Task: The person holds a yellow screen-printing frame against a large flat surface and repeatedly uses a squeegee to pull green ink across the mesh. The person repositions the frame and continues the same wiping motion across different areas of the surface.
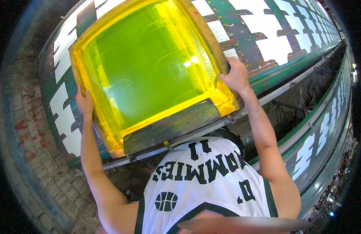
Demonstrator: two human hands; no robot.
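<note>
In front of me is a screen-printing frame point(141, 66) with yellow-green mesh, bright yellow tape or ink along its inner edges and a worn, stained rim. My left hand point(85, 103) is closed on the frame's left side, low down. On the right side, near the lower right corner, my right hand point(236, 76) grips the rim, its thumb on top. The frame lies over the long dark green printing table and covers part of it. Flat white cut pieces point(268, 33) rest on the table to the right. More white pieces point(66, 121) show at the left.
A metal rail point(282, 91) runs along the table's near edge. To the right, beyond a dark gap, a second long table point(307, 156) holds more white pieces. A paved brick floor point(36, 156) with red marks stretches along the left.
</note>
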